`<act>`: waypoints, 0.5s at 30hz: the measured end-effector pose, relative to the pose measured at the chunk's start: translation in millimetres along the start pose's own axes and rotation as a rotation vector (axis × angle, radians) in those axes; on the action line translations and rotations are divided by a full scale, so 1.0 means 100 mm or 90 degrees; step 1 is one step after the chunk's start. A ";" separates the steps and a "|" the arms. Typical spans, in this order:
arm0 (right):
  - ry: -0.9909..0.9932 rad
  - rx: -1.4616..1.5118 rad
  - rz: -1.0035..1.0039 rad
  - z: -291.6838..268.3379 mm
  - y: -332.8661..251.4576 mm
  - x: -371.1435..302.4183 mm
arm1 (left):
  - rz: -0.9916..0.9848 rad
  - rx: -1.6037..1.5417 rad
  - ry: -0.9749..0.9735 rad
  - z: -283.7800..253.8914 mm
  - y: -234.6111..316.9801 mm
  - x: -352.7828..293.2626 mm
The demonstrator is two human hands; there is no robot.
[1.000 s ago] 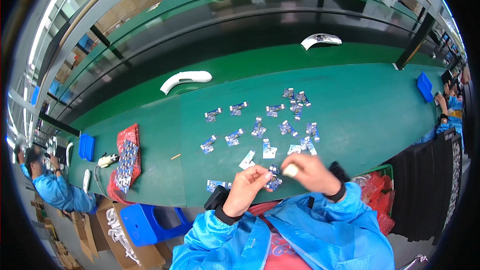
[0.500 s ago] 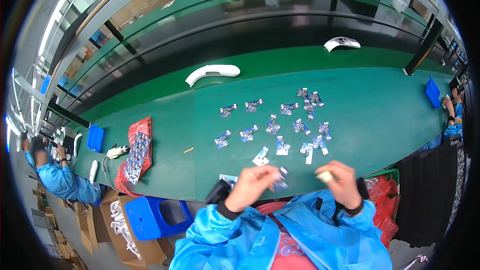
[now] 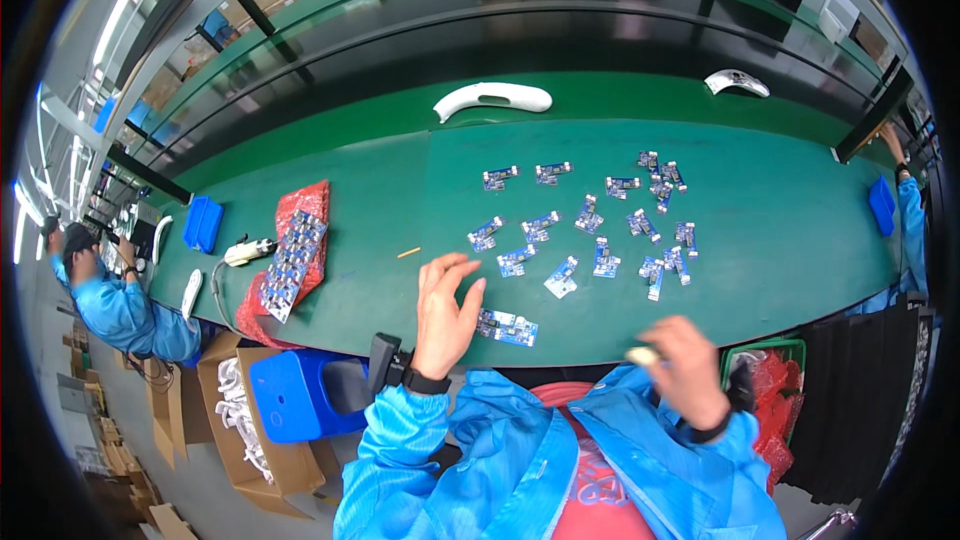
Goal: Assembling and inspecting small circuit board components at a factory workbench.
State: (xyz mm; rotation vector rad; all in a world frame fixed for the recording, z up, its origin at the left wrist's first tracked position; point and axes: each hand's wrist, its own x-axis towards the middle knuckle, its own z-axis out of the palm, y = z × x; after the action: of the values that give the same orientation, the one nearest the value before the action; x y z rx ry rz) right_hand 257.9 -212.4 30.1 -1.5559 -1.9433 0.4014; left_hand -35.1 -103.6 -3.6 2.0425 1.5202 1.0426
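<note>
A green workbench spans the view, its far ends bending into the dark rim. Below its near edge, a cardboard box contains a heap of white pieces, partly hidden by a blue stool. At the right, a green crate is filled with red bubble wrap; the person's right sleeve covers part of it. A blocky circuit-board panel lies over a red bubble-wrap bag on the bench. Of the two blue trays, left and right, the contents are too small to make out. The left hand is empty, fingers spread, just beside the nearest circuit board; whether they touch is unclear. The right hand, motion-blurred, pinches a small pale piece above the bench edge. Separate small boards lie scattered beyond both hands.
</note>
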 end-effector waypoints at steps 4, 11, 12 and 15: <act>-0.071 0.050 -0.151 0.78 -0.39 0.48 | -0.047 0.033 -0.028 -0.07 -0.04 -0.30; -0.149 0.040 -0.247 1.06 -0.41 0.72 | 0.002 0.006 -0.151 -0.12 -0.04 -0.33; -0.106 0.054 -0.288 0.98 -0.43 0.75 | 0.002 0.005 -0.148 -0.14 -0.04 -0.32; -0.075 0.129 -0.248 0.84 -0.37 0.75 | -0.312 -0.516 -0.356 -0.09 -0.05 -0.32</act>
State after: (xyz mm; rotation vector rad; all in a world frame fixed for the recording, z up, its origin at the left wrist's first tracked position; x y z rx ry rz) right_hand 167.8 -139.3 7.4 -1.0164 -2.1613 0.5115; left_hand -49.3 -132.6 -11.2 1.1660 0.9826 0.6447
